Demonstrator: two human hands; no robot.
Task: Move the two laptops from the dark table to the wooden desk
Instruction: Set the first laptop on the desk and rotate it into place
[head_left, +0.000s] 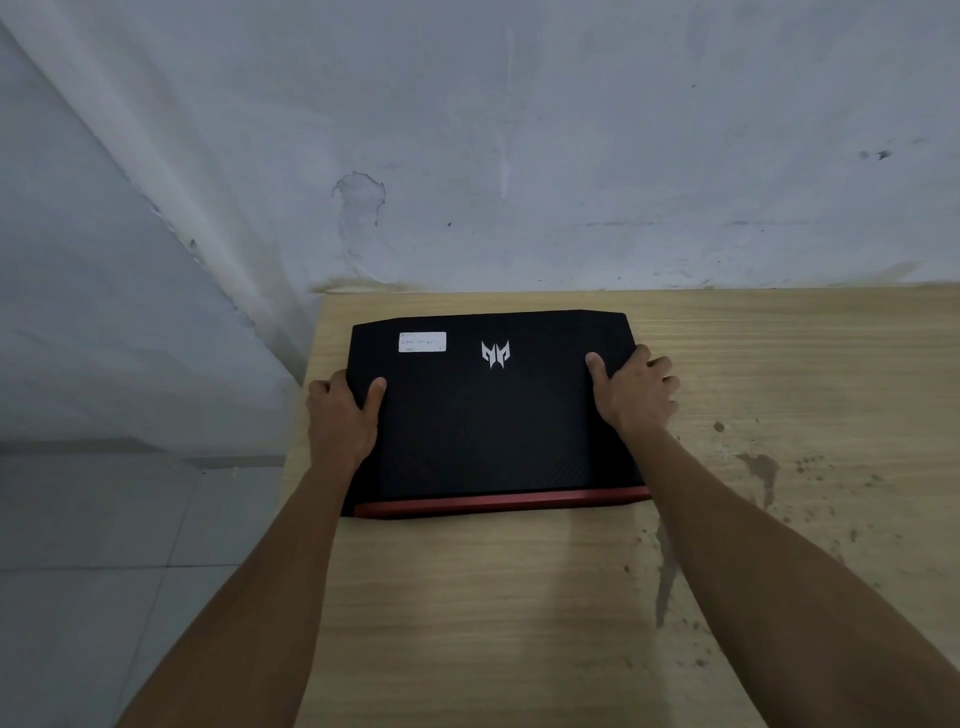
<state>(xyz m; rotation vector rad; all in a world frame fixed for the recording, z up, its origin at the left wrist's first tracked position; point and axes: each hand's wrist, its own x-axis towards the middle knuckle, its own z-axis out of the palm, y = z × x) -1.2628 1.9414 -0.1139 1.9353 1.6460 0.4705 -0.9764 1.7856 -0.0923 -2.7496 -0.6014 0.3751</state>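
A closed black laptop (493, 415) with a red near edge lies flat on the wooden desk (779, 364), at its far left corner close to the wall (519, 130). The left hand (340, 415) grasps its left edge and the right hand (636, 392) grasps its right edge, thumbs on the lid, so the laptop sits between them.

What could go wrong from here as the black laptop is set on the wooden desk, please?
The black laptop sits near the wooden desk's left edge, so a nudge could tip it off. The left hand and right hand grip its sides; fingers may get pinched underneath. Stains to the right could soil it.
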